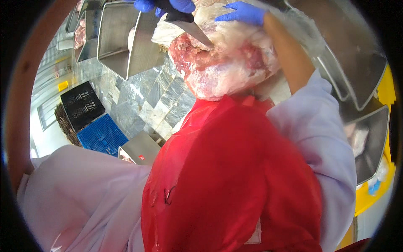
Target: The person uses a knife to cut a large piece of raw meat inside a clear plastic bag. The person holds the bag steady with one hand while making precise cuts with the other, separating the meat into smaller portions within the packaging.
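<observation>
A large piece of raw meat point(218, 77), red with thick white fat, lies at the top centre, close against the front of my red apron point(226, 168). At the top edge my left hand point(181, 5), in a blue glove and partly cut off by the frame, is closed round the dark handle of a knife point(194, 32). The knife's wide blade slants down to the right, and its tip touches the red part of the meat. My right hand point(245, 13), also blue-gloved, rests with fingers stretched out on the pale fat, to the right of the blade.
Steel bins point(112, 35) stand at the upper left, some with meat inside. Below them, a black crate point(82, 105), a blue crate point(103, 136) and a steel box point(140, 149) are on the tiled floor point(145, 94). At right are a steel bin point(373, 149) with meat and a yellow container point(386, 86).
</observation>
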`<act>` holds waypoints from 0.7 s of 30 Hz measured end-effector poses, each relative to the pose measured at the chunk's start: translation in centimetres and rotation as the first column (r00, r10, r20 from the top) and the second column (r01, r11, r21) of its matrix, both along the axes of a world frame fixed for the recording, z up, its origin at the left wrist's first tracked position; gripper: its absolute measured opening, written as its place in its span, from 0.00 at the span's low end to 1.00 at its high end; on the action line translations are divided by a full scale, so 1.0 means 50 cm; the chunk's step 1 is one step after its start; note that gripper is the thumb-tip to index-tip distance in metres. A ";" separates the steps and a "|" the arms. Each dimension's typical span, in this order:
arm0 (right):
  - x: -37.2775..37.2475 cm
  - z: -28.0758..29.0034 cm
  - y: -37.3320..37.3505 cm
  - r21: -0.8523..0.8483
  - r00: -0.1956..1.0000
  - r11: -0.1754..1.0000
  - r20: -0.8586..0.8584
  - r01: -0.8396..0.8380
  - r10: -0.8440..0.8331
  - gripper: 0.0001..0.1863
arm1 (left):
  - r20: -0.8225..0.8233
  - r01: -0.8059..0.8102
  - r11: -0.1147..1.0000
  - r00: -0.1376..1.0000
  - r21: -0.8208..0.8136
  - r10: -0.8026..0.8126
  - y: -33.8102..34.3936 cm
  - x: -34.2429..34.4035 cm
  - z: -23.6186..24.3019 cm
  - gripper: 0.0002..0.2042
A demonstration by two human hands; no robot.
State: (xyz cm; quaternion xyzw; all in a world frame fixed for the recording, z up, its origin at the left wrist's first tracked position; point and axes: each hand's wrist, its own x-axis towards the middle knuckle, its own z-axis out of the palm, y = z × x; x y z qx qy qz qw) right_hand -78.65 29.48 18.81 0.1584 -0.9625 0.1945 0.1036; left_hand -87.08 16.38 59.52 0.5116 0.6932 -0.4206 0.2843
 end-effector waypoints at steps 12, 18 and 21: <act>0.044 0.161 -0.086 -0.176 0.946 0.958 0.272 0.228 -0.175 0.23 | 0.011 0.180 0.971 0.983 0.158 -0.184 -0.123 0.044 0.051 0.21; 0.059 0.111 -0.051 -0.203 0.934 0.925 0.230 0.322 -0.275 0.25 | 0.054 -0.119 0.792 0.993 0.599 0.108 -0.397 0.028 -0.013 0.17; 0.050 0.075 -0.044 -0.020 0.980 0.980 -0.021 0.198 -0.199 0.25 | 0.052 -0.142 0.633 0.986 0.761 0.158 -0.578 0.035 -0.103 0.20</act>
